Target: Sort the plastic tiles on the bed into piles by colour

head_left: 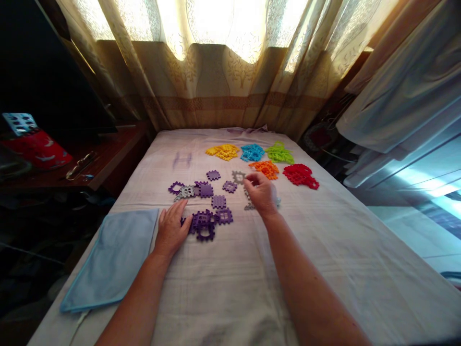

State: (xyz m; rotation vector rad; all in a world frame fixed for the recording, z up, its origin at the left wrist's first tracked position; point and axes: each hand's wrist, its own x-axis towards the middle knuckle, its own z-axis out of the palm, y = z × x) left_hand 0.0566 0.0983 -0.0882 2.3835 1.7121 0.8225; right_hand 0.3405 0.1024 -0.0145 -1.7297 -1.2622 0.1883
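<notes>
My right hand (262,194) has its fingers pinched together at the edge of a grey notched interlocking tile (238,177) with a window-like cutout. More grey tiles (248,206) lie partly hidden beneath that hand. My left hand (173,227) rests flat with fingers apart, its thumb at the edge of a cluster of purple tiles (203,222). Ahead of its fingertips, a grey window tile (188,191) lies among purple pieces. Loose purple tiles (218,201) are scattered between my hands, some solid and some with cutouts.
Sorted piles sit farther back: yellow (224,152), blue (252,152), green (280,153), orange (265,169) and red (300,176). A light blue cloth pouch (111,257) lies at the left of the sheet-covered surface (230,298). Curtains (223,77) hang behind; a dark wooden desk (108,158) stands left.
</notes>
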